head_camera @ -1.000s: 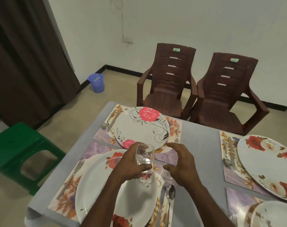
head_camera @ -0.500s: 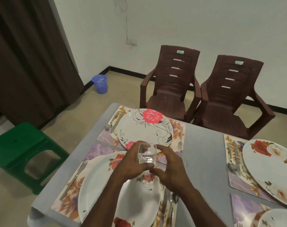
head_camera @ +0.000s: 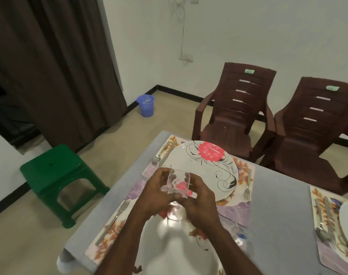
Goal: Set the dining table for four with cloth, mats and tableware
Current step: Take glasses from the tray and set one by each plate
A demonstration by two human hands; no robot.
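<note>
A green plastic stool [head_camera: 58, 175] is seen on the floor well left of the grey-clothed table [head_camera: 278, 205], with bare floor between it and the table's left edge. Along that edge a steel fork [head_camera: 113, 221] lies on the near floral placemat [head_camera: 101, 247]. A clear drinking glass [head_camera: 178, 184] is held above the near white floral plate [head_camera: 169, 247] — the left hand [head_camera: 155, 193] is wrapped round its left side and the right hand [head_camera: 198, 199] is curled against its right side, so it is grasped by both. Beyond it, a round white plate with a red flower [head_camera: 204, 167] is set on the far mat near the far edge, with two brown plastic chairs [head_camera: 234, 116] behind. Compared with a second ago, the right hand is now closed onto the glass — then it hovered beside it.
</note>
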